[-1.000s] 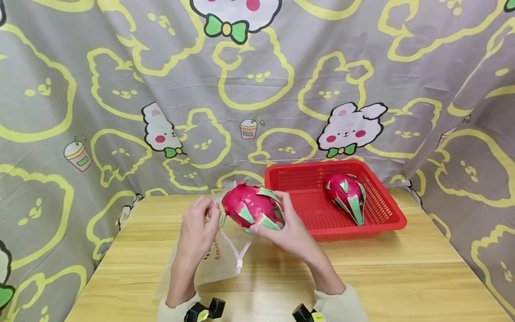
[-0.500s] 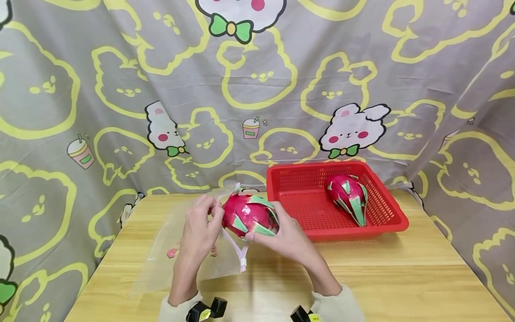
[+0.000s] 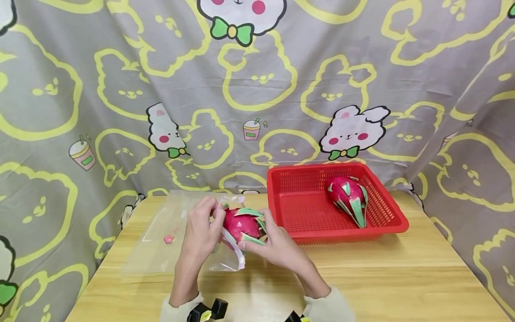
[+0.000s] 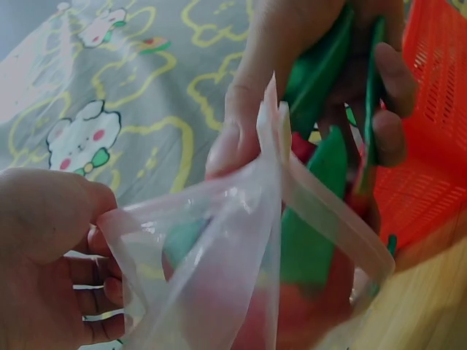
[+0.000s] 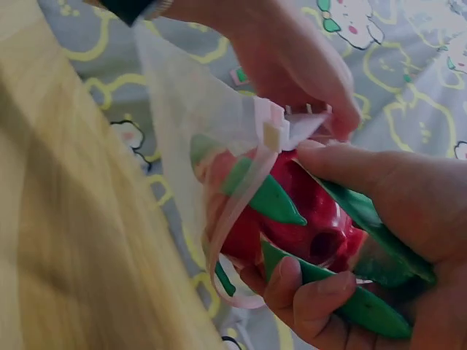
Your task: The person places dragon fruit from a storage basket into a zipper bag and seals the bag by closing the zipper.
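Observation:
A pink-red dragon fruit with green scales [image 3: 243, 226] is partly inside the mouth of a clear zip bag [image 3: 161, 228]. My right hand [image 3: 277, 243] grips its outer end, fingers and thumb around the green scales. In the left wrist view, my left hand [image 4: 51, 248] pinches the edge of the bag between thumb and finger. The right wrist view shows the bag's pale zip strip and slider [image 5: 273, 137] lying across the fruit, whose far end shows through the plastic.
A red plastic basket [image 3: 314, 233] stands to the right with a second dragon fruit [image 3: 348, 195] in it. All this is on a wooden table [image 3: 386, 277]. Behind it hangs a grey patterned curtain [image 3: 273, 103].
My right hand has moved left and slightly down with the dragon fruit, deeper into the bag's mouth. The bag has spread out further to the left. My left hand has barely moved.

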### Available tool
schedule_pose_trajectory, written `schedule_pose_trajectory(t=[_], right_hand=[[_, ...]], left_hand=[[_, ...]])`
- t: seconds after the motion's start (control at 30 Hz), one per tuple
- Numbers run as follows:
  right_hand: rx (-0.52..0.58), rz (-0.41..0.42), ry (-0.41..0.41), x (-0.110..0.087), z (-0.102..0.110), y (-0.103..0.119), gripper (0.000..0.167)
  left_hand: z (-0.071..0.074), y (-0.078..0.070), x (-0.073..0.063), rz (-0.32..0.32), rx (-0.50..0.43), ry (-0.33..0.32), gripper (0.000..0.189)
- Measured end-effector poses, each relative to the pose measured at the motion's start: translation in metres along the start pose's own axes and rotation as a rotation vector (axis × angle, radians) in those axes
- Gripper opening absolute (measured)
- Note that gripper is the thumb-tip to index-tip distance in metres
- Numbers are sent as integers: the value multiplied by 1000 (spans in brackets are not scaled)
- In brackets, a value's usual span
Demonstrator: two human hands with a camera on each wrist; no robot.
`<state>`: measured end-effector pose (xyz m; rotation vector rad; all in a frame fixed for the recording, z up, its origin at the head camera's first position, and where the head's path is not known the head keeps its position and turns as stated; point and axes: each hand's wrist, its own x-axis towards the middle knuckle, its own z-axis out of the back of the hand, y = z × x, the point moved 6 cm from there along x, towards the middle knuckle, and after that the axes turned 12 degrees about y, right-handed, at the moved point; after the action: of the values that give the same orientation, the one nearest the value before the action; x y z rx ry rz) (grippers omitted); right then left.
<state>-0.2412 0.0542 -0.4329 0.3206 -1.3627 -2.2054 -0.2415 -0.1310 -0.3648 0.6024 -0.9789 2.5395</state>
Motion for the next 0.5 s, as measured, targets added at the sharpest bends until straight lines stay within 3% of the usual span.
schedule_pose_trajectory(t=[0.33,0.5], right_hand=[[-28,-33,17,4,-12,-2,70],[-24,-56,-16,4,-12,-4,71]], left_hand=[[-3,6,1,29,2,51,32],[-10,16,1,68,-6,103,32]])
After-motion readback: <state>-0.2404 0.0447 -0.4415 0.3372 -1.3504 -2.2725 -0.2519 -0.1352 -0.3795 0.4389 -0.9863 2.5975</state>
